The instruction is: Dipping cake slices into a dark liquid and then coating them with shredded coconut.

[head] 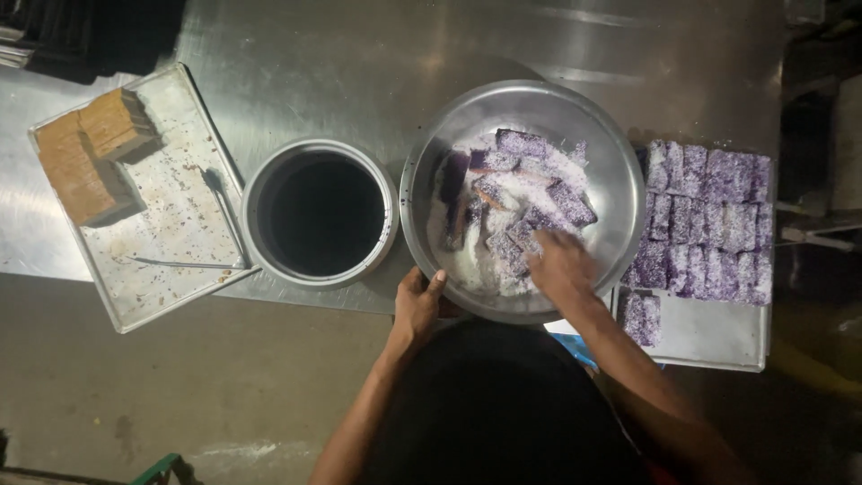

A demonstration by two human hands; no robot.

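Note:
A wide steel bowl (600,144) sits on the metal table and holds white shredded coating with several purple cake pieces (521,144) in it. My left hand (417,307) grips the bowl's near rim, thumb over the edge. My right hand (558,265) reaches down inside the bowl among the pieces near its front right side; its fingers are partly buried in the coating, so I cannot tell whether they hold a piece.
A round steel pot (269,171) with dark liquid stands left of the bowl. Further left a flat tray (171,233) carries brown cake blocks (90,153) and tongs (220,211). To the right a tray (709,337) holds several coated purple pieces (709,224).

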